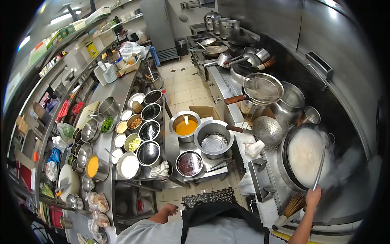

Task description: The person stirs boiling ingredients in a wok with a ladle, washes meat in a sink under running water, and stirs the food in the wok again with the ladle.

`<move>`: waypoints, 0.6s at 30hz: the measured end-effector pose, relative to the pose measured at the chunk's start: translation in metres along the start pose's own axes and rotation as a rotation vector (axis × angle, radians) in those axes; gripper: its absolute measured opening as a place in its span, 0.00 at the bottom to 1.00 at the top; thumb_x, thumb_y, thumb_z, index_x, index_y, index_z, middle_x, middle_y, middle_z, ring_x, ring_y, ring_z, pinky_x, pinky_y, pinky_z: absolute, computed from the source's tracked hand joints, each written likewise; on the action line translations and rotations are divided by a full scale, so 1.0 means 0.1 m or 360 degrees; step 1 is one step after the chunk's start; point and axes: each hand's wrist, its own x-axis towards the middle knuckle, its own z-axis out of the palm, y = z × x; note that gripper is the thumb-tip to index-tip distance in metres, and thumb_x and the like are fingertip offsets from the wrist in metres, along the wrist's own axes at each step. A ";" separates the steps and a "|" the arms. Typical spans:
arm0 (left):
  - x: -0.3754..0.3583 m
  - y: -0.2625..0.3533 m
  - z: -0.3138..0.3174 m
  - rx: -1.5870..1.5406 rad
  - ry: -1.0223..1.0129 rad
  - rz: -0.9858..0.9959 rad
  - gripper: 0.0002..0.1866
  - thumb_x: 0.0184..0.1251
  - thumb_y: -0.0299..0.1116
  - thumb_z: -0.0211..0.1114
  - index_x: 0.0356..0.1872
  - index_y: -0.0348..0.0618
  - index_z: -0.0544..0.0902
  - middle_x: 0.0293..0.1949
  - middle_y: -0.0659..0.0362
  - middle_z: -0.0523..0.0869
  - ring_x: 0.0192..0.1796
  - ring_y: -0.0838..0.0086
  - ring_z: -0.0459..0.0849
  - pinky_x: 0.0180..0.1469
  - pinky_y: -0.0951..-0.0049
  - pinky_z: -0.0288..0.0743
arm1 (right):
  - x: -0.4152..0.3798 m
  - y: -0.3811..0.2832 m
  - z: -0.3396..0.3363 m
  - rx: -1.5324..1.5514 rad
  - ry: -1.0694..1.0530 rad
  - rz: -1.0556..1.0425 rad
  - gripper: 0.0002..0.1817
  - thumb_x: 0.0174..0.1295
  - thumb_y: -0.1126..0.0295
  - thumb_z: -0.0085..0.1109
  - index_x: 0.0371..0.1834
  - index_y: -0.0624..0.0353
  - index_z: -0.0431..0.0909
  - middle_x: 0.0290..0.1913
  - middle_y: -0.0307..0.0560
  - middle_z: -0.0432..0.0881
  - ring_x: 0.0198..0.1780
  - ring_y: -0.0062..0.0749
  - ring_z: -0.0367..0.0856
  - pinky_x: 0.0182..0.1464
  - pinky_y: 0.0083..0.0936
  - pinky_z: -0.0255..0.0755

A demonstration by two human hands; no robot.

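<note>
My right hand (313, 197) is closed around the grip of a long-handled metal utensil (321, 166). Its far end lies in the pale, foamy liquid (306, 152) that fills a large wok (282, 160), so its head is hidden. Steam drifts off the wok's right side. Low beside my body, my left hand (170, 210) holds nothing, its fingers loosely apart. Nearest to it is a black perforated floor mat (211, 198). A bamboo brush (293, 205) lies just left of my right forearm.
Left of the wok are a perforated strainer (268, 131) and a mesh sieve (264, 87). A steel cart (209, 174) bears pots of orange and dark red liquid. Farther left stand several ingredient tubs (128, 164). A person (126, 35) is at the back.
</note>
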 end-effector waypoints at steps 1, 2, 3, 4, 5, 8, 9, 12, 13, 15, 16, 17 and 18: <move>0.04 -0.05 -0.01 0.0022 -0.0010 0.0028 0.10 0.67 0.40 0.56 0.36 0.45 0.80 0.27 0.63 0.84 0.24 0.74 0.80 0.24 0.70 0.69 | 0.06 0.01 -0.03 -0.0075 -0.0061 0.0078 0.19 0.52 0.73 0.53 0.49 0.68 0.70 0.43 0.70 0.78 0.47 0.65 0.75 0.50 0.47 0.68; 0.10 -0.07 0.01 0.0048 0.0002 0.0022 0.10 0.66 0.40 0.56 0.36 0.45 0.79 0.27 0.63 0.83 0.24 0.74 0.80 0.25 0.70 0.70 | 0.10 0.01 -0.03 -0.0153 -0.0120 0.0157 0.19 0.53 0.74 0.52 0.50 0.68 0.70 0.43 0.70 0.78 0.48 0.64 0.75 0.51 0.48 0.68; 0.13 -0.06 0.01 0.0058 0.0007 0.0019 0.10 0.66 0.40 0.56 0.36 0.45 0.79 0.27 0.63 0.83 0.25 0.74 0.80 0.26 0.70 0.70 | 0.12 0.01 -0.02 -0.0153 -0.0122 0.0153 0.19 0.53 0.74 0.52 0.50 0.68 0.70 0.43 0.70 0.78 0.48 0.64 0.75 0.51 0.48 0.68; 0.16 -0.05 0.00 0.0068 0.0012 0.0017 0.10 0.66 0.40 0.56 0.36 0.45 0.79 0.27 0.63 0.83 0.25 0.74 0.80 0.26 0.69 0.70 | 0.14 0.01 -0.02 -0.0187 -0.0125 0.0179 0.20 0.53 0.74 0.50 0.51 0.68 0.70 0.44 0.70 0.78 0.48 0.64 0.75 0.51 0.48 0.67; 0.20 -0.04 -0.01 0.0147 0.0013 0.0115 0.10 0.66 0.40 0.57 0.35 0.45 0.79 0.26 0.63 0.83 0.24 0.74 0.80 0.26 0.69 0.71 | 0.15 0.03 -0.01 -0.0223 -0.0129 0.0203 0.20 0.54 0.74 0.49 0.52 0.68 0.70 0.45 0.70 0.77 0.49 0.63 0.75 0.52 0.48 0.67; 0.22 -0.01 -0.02 0.0185 0.0008 0.0186 0.10 0.65 0.40 0.58 0.34 0.45 0.79 0.26 0.63 0.83 0.23 0.75 0.79 0.27 0.68 0.71 | 0.20 0.31 0.23 -0.0297 -0.0074 0.0116 0.21 0.55 0.74 0.45 0.53 0.70 0.69 0.46 0.71 0.77 0.50 0.63 0.75 0.53 0.48 0.67; 0.22 0.02 -0.03 0.0159 0.0012 0.0173 0.10 0.65 0.40 0.58 0.34 0.45 0.79 0.26 0.63 0.83 0.23 0.75 0.79 0.27 0.67 0.72 | 0.17 0.37 0.31 -0.0296 -0.0077 0.0102 0.21 0.55 0.74 0.45 0.53 0.70 0.69 0.46 0.71 0.77 0.50 0.63 0.75 0.53 0.48 0.67; 0.15 0.13 -0.03 -0.0211 0.0019 -0.0166 0.11 0.64 0.41 0.59 0.33 0.44 0.80 0.26 0.62 0.83 0.22 0.74 0.79 0.24 0.67 0.72 | -0.03 0.20 0.30 -0.0356 -0.0169 0.0065 0.21 0.54 0.73 0.48 0.52 0.72 0.68 0.46 0.71 0.77 0.49 0.62 0.75 0.53 0.47 0.68; 0.15 0.13 -0.02 -0.0234 0.0028 -0.0175 0.11 0.64 0.41 0.59 0.33 0.44 0.80 0.26 0.62 0.83 0.22 0.74 0.79 0.24 0.67 0.72 | -0.07 0.17 0.33 -0.0354 -0.0178 0.0041 0.21 0.54 0.73 0.48 0.52 0.72 0.68 0.46 0.71 0.77 0.49 0.62 0.75 0.53 0.47 0.68; 0.13 0.15 -0.02 -0.0259 0.0087 -0.0227 0.12 0.63 0.41 0.59 0.30 0.42 0.80 0.26 0.62 0.83 0.22 0.74 0.81 0.23 0.67 0.72 | -0.13 0.22 0.42 -0.0382 -0.0277 0.0020 0.21 0.54 0.72 0.50 0.50 0.72 0.69 0.45 0.71 0.77 0.48 0.63 0.75 0.53 0.47 0.68; 0.09 0.18 0.00 -0.0369 0.0155 -0.0297 0.13 0.62 0.41 0.60 0.30 0.40 0.81 0.26 0.61 0.84 0.21 0.72 0.81 0.22 0.67 0.74 | -0.13 0.28 0.46 -0.0377 -0.0286 -0.0013 0.21 0.54 0.72 0.50 0.50 0.72 0.69 0.45 0.71 0.77 0.48 0.63 0.75 0.53 0.47 0.68; 0.07 0.20 0.01 -0.0406 0.0171 -0.0306 0.13 0.62 0.41 0.60 0.30 0.40 0.81 0.26 0.61 0.84 0.21 0.72 0.81 0.22 0.67 0.74 | -0.12 0.34 0.50 -0.0402 -0.0336 -0.0057 0.20 0.54 0.72 0.51 0.50 0.72 0.69 0.45 0.70 0.77 0.48 0.62 0.76 0.52 0.46 0.69; 0.08 0.17 0.04 -0.0340 0.0178 -0.0325 0.12 0.61 0.39 0.60 0.33 0.41 0.82 0.26 0.61 0.85 0.23 0.72 0.82 0.22 0.67 0.74 | -0.10 0.40 0.55 -0.0429 -0.0389 -0.0108 0.20 0.54 0.72 0.51 0.49 0.72 0.68 0.46 0.69 0.77 0.49 0.60 0.76 0.52 0.45 0.70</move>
